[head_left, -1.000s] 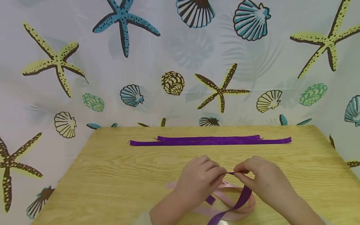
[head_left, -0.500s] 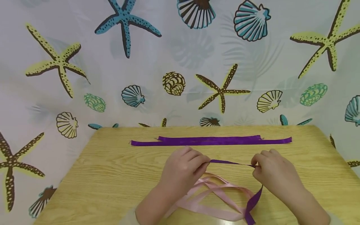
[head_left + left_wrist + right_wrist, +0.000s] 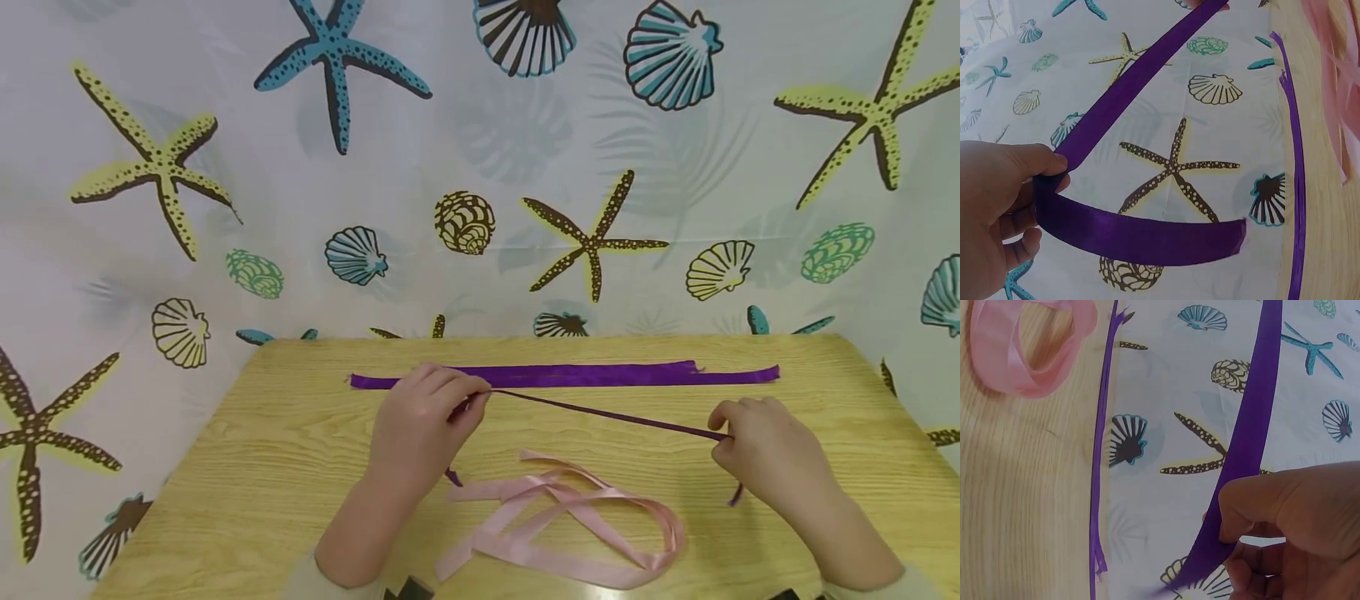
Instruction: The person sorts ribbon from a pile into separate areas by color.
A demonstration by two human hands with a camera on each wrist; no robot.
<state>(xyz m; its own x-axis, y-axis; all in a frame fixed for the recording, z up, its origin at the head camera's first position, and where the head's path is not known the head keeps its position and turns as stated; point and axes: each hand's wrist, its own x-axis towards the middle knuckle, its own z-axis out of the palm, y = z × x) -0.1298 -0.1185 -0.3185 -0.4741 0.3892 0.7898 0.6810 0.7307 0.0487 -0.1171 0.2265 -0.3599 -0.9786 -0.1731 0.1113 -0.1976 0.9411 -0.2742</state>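
A purple ribbon [image 3: 604,412] is stretched between my two hands above the table, slanting down to the right. My left hand [image 3: 422,427] pinches it between thumb and finger near one end; the short tail [image 3: 1147,236] curls free below that grip. At the other side, my right hand [image 3: 772,454] pinches the ribbon too, and a loose end hangs under it. In the right wrist view the purple ribbon [image 3: 1250,419] runs up from the thumb. Below the taut length lies a loosely looped pink ribbon [image 3: 540,550] on the wooden table.
Two more purple ribbons [image 3: 585,377] lie flat, side by side, near the back of the wooden table [image 3: 285,450]; my left hand covers part of them in the head view. Behind the table hangs a white cloth [image 3: 420,125] printed with starfish and shells.
My hands have moved apart, the left up and to the left, the right to the right, drawing the purple ribbon out between them. The pink ribbon is now uncovered.
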